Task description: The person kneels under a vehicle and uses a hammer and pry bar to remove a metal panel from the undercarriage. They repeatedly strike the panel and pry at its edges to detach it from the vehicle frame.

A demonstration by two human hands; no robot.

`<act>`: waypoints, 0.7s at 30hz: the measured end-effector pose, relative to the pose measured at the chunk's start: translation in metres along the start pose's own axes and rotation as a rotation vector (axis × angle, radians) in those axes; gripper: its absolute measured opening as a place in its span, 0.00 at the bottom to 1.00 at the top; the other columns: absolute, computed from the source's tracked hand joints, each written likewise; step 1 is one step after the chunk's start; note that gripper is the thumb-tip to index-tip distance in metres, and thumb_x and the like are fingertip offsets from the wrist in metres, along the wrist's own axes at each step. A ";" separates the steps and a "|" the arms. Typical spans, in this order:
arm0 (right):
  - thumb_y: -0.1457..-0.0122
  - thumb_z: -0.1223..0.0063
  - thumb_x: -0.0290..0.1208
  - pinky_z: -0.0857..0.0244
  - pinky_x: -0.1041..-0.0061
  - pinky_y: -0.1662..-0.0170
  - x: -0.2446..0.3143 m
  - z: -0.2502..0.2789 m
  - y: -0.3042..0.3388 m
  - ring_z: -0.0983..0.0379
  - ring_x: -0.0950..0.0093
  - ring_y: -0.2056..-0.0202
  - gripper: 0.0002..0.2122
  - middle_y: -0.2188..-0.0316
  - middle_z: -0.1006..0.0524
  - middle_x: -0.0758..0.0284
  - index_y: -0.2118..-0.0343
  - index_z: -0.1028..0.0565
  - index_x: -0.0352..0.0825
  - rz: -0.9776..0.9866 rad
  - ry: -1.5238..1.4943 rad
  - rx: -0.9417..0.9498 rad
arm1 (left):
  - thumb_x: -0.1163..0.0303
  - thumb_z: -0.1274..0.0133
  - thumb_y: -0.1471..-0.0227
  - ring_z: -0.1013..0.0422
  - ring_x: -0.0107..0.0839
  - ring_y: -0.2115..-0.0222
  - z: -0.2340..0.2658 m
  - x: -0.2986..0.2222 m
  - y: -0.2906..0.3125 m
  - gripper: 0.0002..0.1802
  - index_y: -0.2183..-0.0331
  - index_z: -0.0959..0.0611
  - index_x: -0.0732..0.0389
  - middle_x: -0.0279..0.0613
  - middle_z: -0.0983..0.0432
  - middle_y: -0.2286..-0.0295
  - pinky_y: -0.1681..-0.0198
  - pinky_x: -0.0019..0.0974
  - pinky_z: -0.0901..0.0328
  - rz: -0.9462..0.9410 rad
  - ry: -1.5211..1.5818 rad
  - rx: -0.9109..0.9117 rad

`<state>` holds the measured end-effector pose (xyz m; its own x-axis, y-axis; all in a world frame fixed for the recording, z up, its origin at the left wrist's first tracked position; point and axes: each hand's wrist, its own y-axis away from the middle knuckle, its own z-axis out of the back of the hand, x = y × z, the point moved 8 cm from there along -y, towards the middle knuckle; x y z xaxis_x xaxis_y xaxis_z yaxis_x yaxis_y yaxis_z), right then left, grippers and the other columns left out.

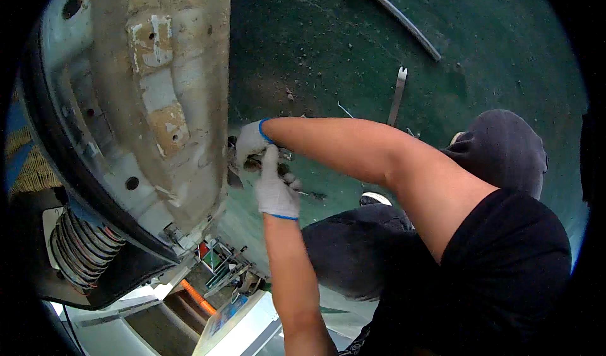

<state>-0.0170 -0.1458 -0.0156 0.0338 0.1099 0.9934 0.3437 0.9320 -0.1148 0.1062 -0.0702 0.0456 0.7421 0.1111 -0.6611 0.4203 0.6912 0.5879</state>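
Both my hands wear light grey work gloves with blue cuffs and meet at the lower edge of a pale, worn vehicle body panel (183, 78). My right hand (252, 140) is bent down around a dark metal part by that edge; its fingers are curled and mostly hidden. Just below it, my left hand (278, 189) is closed, with one digit stretched up against the right glove. Small dark metal pieces (252, 162) show between the gloves. What either hand grips is hidden. A thin metal rod (310, 194) appears beside the left fingers; I cannot tell whether they touch it.
On the green floor (297, 47) lie a long metal bar (401, 20), a flat notched pry bar (399, 96) and scattered dirt. A ribbed coil (85, 249) is at the left. Tools (224, 267), an orange tube (198, 297) and a white box (243, 327) are lower left. My knees are close at the right.
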 end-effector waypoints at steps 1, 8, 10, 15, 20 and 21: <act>0.51 0.33 0.48 0.29 0.67 0.63 0.006 0.002 0.001 0.23 0.72 0.66 0.18 0.65 0.17 0.66 0.64 0.14 0.40 0.046 0.116 -0.016 | 0.55 0.35 0.47 0.43 0.22 0.80 -0.001 0.000 0.000 0.18 0.64 0.23 0.55 0.30 0.37 0.75 0.79 0.29 0.48 -0.008 0.009 0.010; 0.49 0.38 0.47 0.30 0.62 0.62 0.008 0.001 0.014 0.22 0.66 0.66 0.19 0.64 0.16 0.65 0.59 0.16 0.40 0.046 0.003 0.060 | 0.57 0.34 0.50 0.41 0.24 0.78 -0.005 0.004 -0.004 0.19 0.60 0.22 0.54 0.31 0.33 0.71 0.78 0.29 0.46 0.002 -0.092 0.020; 0.48 0.39 0.44 0.30 0.62 0.62 0.011 -0.001 0.021 0.22 0.65 0.66 0.17 0.64 0.16 0.65 0.59 0.16 0.40 0.007 -0.010 0.045 | 0.58 0.35 0.50 0.40 0.24 0.77 -0.001 0.004 -0.005 0.19 0.59 0.23 0.54 0.31 0.33 0.70 0.77 0.29 0.45 0.001 -0.113 -0.013; 0.48 0.41 0.40 0.31 0.60 0.61 -0.006 -0.011 0.018 0.22 0.63 0.65 0.16 0.63 0.16 0.63 0.59 0.17 0.39 0.052 -0.166 0.079 | 0.60 0.36 0.49 0.40 0.23 0.77 -0.002 0.005 -0.007 0.21 0.56 0.24 0.54 0.31 0.32 0.68 0.78 0.28 0.46 -0.012 -0.151 -0.068; 0.47 0.44 0.42 0.30 0.60 0.59 0.019 -0.010 0.037 0.22 0.59 0.63 0.16 0.63 0.17 0.57 0.61 0.17 0.35 0.056 0.028 -0.045 | 0.58 0.38 0.50 0.40 0.25 0.79 0.011 0.004 -0.009 0.16 0.63 0.22 0.56 0.30 0.32 0.74 0.77 0.32 0.45 -0.054 -0.271 0.002; 0.45 0.47 0.40 0.30 0.59 0.58 0.021 -0.011 0.046 0.22 0.56 0.61 0.16 0.61 0.18 0.55 0.61 0.17 0.36 -0.034 -0.044 -0.084 | 0.59 0.38 0.50 0.39 0.25 0.79 0.019 0.006 -0.011 0.16 0.64 0.22 0.57 0.31 0.32 0.74 0.76 0.33 0.44 -0.070 -0.316 0.021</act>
<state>0.0103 -0.1043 0.0003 -0.0196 0.0952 0.9953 0.4212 0.9036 -0.0781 0.1159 -0.0909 0.0447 0.8351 -0.1657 -0.5245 0.4841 0.6742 0.5578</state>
